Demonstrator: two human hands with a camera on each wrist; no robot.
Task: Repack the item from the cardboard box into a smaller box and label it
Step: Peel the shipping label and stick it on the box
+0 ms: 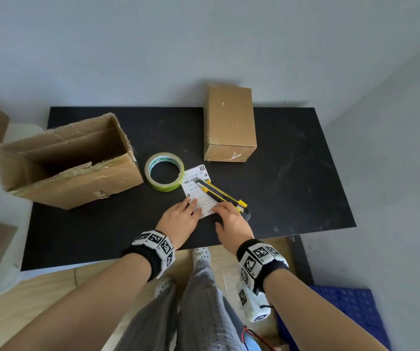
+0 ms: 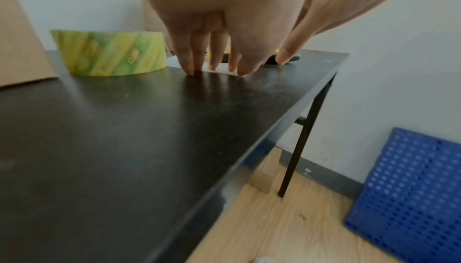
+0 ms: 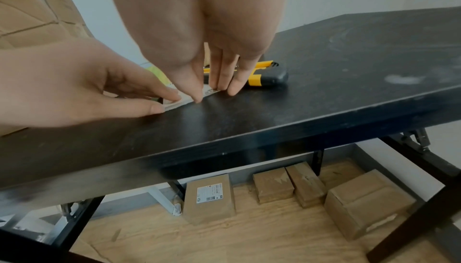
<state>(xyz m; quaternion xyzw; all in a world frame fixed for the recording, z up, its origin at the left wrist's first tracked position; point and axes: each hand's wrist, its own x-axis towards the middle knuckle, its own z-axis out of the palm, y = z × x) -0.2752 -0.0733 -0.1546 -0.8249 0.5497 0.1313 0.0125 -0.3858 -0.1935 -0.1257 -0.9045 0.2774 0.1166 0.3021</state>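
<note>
Left hand [image 1: 178, 221] flat, straight fingers pressing label [image 1: 191, 192]; right hand [image 1: 233, 222] arched, straight fingertips on label edge; neither grip closed.

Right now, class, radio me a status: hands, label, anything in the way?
Both open: left hand, right hand, fingers on near edge of the label. Flat on the table. Across it: utility knife; tape roll alongside.

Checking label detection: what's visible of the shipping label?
The label is a white paper slip printed with a barcode, square codes and small text. It lies on the black table, beside the tape roll. The knife lies across it. Fingertips of the left hand and right hand rest on its near edge.
</note>
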